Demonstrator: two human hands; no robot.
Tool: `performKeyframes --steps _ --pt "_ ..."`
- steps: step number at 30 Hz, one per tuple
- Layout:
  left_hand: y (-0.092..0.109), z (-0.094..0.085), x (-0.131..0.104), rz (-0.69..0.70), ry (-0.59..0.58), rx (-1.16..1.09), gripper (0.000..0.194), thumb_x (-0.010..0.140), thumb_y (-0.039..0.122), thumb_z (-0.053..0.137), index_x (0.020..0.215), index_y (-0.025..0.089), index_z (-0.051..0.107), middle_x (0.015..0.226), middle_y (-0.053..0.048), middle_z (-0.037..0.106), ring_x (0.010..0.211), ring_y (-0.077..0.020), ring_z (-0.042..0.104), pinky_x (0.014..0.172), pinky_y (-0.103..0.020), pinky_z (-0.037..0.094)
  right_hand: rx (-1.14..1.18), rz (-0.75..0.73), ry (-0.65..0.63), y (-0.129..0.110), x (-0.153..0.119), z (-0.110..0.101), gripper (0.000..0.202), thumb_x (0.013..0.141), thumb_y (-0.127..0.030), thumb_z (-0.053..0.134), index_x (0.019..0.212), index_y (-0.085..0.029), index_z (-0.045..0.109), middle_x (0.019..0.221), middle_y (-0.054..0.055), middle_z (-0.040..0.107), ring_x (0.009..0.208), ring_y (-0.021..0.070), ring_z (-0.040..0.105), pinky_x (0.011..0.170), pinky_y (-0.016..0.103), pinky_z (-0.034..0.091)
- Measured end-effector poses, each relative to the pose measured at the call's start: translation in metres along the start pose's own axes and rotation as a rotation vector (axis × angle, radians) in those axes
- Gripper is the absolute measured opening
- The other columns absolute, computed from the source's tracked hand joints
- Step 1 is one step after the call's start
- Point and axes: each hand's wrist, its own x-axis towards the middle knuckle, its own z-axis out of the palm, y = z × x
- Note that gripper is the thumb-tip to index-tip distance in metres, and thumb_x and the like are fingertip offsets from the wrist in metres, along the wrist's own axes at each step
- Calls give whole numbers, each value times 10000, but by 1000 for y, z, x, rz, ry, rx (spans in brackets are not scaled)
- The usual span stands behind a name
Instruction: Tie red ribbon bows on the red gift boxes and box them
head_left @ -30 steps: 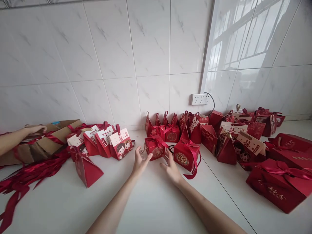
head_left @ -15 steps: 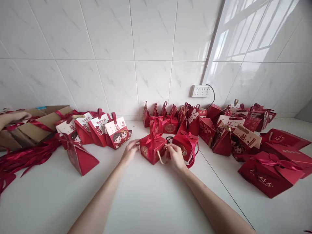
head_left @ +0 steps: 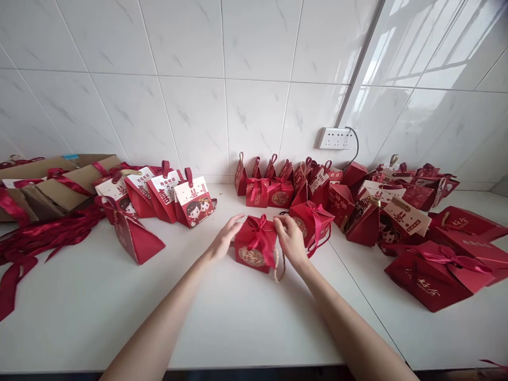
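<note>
A red gift box [head_left: 246, 258] with a pink ribbon bow [head_left: 260, 233] stands on the white table between my hands. Its front bears a round gold emblem, and a twisted rope handle [head_left: 280, 272] hangs down on its right side. My left hand [head_left: 224, 238] presses its fingers against the box's left side. At the upper right edge, my right hand [head_left: 292, 241] grips the box with bent fingers; the thumb is partly hidden. Just beyond the right hand sits a second red box [head_left: 315, 219] with a similar bow.
Several small red and white bags [head_left: 194, 203] stand left of centre, near a tilted red box [head_left: 138, 238]. Open cardboard [head_left: 59, 185] and a heap of red ribbons [head_left: 43, 243] lie far left. More red boxes [head_left: 436, 283] crowd the right. A socket strip [head_left: 337, 138] hangs on the tiled wall.
The gift box has turned so its gold emblem faces me. My right hand has moved from the rope handle up to the box's upper edge. Another person's hand has left the far left.
</note>
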Motion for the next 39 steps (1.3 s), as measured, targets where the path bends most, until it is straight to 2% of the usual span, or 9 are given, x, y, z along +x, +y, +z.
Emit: performKeyframes --steps 3,6,12,19,28,31,34,37,39 --pt "5 -4 -1 -12 14 143 549 811 604 403 1026 160 645 594 5 570 486 -141 515 498 -275 420 -87 33 83 -6 6 -20 357 822 -532 462 800 -195 577 884 91 645 841 236 584 739 327 450" --pt "10 -2 -3 54 109 227 426 789 552 486 663 166 612 482 38 419 489 -129 453 532 -265 401 -140 86 35 -19 4 -47 457 822 -587 456 604 -195 544 582 29 576 550 168 526 531 281 402" --pt "17 10 -10 157 27 287 268 764 458 573 831 199 587 851 -13 606 789 -166 564 709 -260 440 -122 292 -799 -40 -10 -77 583 731 -691 548 542 -145 627 411 25 553 326 99 448 354 226 338" --pt "20 12 -14 148 -113 344 327 795 448 539 619 190 443 579 49 411 547 -100 388 530 -231 332 4 328 -413 -17 3 -67 529 734 -677 573 566 -191 449 450 -37 484 382 100 514 357 201 396" --pt "22 9 -11 39 -193 56 362 668 385 679 468 177 460 485 40 410 499 -90 346 495 -239 290 280 322 -468 -4 7 -66 469 687 -551 704 505 -168 504 449 1 519 372 110 497 320 216 390" --pt "27 -4 -7 90 -107 -80 378 645 393 639 444 200 384 435 55 342 470 -95 353 555 -277 400 490 184 -250 -6 14 -76 521 696 -553 660 462 -221 332 395 -55 360 353 76 358 293 196 282" --pt "38 -27 -5 179 143 -338 402 638 395 546 473 204 232 420 78 191 433 -90 321 609 -306 462 680 10 -14 -11 18 -93 601 688 -559 608 517 -228 137 430 -77 145 400 90 242 289 181 162" --pt "49 -48 -6 257 459 -790 348 566 228 551 503 190 211 439 70 263 473 -94 420 626 -286 480 792 -101 102 -14 15 -103 626 693 -506 610 555 -213 74 494 -66 62 440 110 188 303 184 88" --pt "51 -53 -6 309 481 -921 341 562 201 547 516 188 210 455 71 279 481 -86 435 616 -265 475 835 -131 130 -14 12 -105 602 731 -530 560 543 -215 83 514 -59 81 450 115 168 310 190 75"
